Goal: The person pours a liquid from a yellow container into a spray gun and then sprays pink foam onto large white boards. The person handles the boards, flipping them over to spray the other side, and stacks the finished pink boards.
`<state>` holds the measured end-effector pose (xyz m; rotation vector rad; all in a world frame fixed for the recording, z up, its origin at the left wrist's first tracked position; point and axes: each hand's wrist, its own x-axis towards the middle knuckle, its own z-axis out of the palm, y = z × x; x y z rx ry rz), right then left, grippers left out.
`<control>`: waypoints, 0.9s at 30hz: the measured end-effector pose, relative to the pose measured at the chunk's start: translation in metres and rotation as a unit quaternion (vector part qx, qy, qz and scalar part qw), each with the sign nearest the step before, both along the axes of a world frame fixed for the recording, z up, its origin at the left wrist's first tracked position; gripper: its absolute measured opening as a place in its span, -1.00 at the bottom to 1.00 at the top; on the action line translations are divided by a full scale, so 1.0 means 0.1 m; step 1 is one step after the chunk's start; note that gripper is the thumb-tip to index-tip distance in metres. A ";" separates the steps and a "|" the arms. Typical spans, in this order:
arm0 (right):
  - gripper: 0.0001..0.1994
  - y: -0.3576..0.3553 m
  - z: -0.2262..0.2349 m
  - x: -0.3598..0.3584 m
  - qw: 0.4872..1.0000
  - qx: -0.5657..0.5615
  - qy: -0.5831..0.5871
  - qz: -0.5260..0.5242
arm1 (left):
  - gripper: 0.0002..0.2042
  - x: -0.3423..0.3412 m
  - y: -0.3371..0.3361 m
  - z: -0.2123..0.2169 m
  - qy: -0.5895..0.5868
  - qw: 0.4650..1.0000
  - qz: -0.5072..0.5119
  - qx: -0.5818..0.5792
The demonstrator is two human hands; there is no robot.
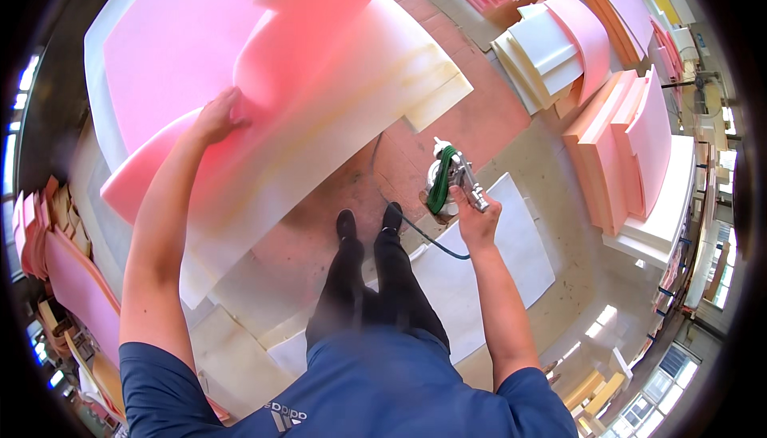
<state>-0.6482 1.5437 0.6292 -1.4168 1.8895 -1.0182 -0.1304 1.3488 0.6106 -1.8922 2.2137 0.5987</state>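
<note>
A large pink foam sheet [184, 54] lies at the left and far side, with part of it curled up and folded over. My left hand [217, 118] is closed on the curled pink foam, its thumb pointing right. Beneath and nearer to me stretches a cream-white foam sheet [351, 110] with yellowish streaks along its edge. My right hand [478, 218] grips a silver spray gun [451, 178] with a green band or cover around its cup, held apart from the foam. A dark green hose [435, 242] runs over the floor below the gun; where it joins is hidden.
Stacked pink foam blocks [627, 154] stand at the right, with white and pink curved pieces [551, 50] beyond them. A pale sheet [511, 238] lies on the floor under my right arm. More foam pieces [72, 270] are piled at the left. My shoes [346, 224] stand near the hose.
</note>
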 end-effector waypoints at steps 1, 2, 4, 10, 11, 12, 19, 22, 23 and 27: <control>-0.75 -0.02 -0.02 -0.02 1.000 -0.014 -0.011 -0.008 | -0.14 -0.01 0.00 0.01 -0.001 1.000 0.001 0.001; -0.75 -0.03 -0.03 -0.04 0.999 -0.028 -0.021 -0.016 | -0.14 -0.02 0.00 0.03 -0.002 1.000 0.001 0.002; -0.75 -0.01 -0.01 -0.07 1.000 0.001 -0.004 0.000 | -0.15 -0.02 0.01 0.03 -0.005 1.000 -0.001 -0.001; -0.75 0.10 -0.06 -0.05 0.999 0.022 -0.015 0.025 | -0.17 0.01 0.00 0.03 -0.005 1.000 -0.018 -0.014; -0.74 0.12 -0.06 -0.01 0.999 0.017 -0.025 0.028 | -0.17 0.02 0.01 0.04 -0.002 1.000 -0.020 -0.017; -0.75 0.14 -0.07 0.01 0.999 0.011 -0.030 0.037 | -0.17 0.02 0.02 0.03 0.001 1.000 -0.022 -0.020; -0.78 0.26 0.01 0.15 0.993 0.037 -0.046 0.101 | -0.19 -0.12 0.03 0.16 0.007 0.999 -0.028 -0.026; -0.81 0.30 0.01 0.20 0.989 0.037 -0.041 0.139 | -0.19 -0.12 0.03 0.15 0.016 0.999 -0.028 -0.026; -0.81 0.31 0.02 0.24 0.987 0.042 -0.041 0.147 | -0.19 -0.09 0.02 0.12 0.012 0.999 -0.028 -0.028; -0.81 0.33 0.10 0.38 0.981 0.059 -0.033 0.184 | -0.18 -0.10 0.04 0.14 -0.001 0.999 -0.018 -0.026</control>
